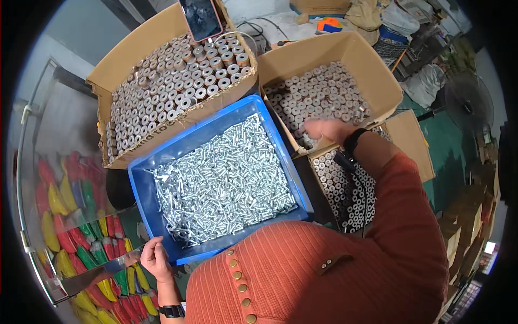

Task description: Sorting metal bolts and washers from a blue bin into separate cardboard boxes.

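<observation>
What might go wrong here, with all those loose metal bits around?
The blue bin is heaped with screws, so the left hand at its corner could perhaps tip some out. The right hand reaching into the cardboard box might knock the neatly stood metal rings over.

Well beyond my left fingers (147, 249) sits a big cardboard box (135, 43) of metal rings (172, 81), with a phone (200, 19) propped at its far edge. Just left of those fingers, coloured packets (81, 237) lie under glass. Far right of my right fingers (313, 129) stands a fan (469, 100).
</observation>
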Demonstrator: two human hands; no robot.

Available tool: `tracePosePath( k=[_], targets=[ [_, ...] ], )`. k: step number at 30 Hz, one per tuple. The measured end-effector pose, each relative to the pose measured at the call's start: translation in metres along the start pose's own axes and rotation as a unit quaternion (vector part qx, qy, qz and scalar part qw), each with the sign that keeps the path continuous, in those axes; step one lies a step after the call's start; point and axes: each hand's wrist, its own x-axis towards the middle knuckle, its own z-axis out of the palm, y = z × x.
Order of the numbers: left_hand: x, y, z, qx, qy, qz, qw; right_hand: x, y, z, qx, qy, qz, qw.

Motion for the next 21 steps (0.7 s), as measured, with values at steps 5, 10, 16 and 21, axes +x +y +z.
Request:
tracePosePath(
  k=[5,10,16,21],
  targets=[
    [0.003,-0.003,0.001,0.003,0.006,-0.003,1.000,0.026,0.017,0.036,-0.161,-0.160,-0.031,0.973],
    [-0.002,0.006,-0.001,-0.013,0.017,-0.073,0.997,0.002,0.025,0.031,-0.136,0.013,-0.169,0.976],
    [0.001,0.016,0.003,0.018,-0.005,-0.050,0.999,-0.038,-0.021,-0.009,-0.005,-0.054,-0.196,0.979],
    [-0.001,0.019,0.001,0.011,-0.006,-0.052,0.999,-0.038,-0.023,-0.010,0.033,-0.071,-0.091,0.993]
  ],
)
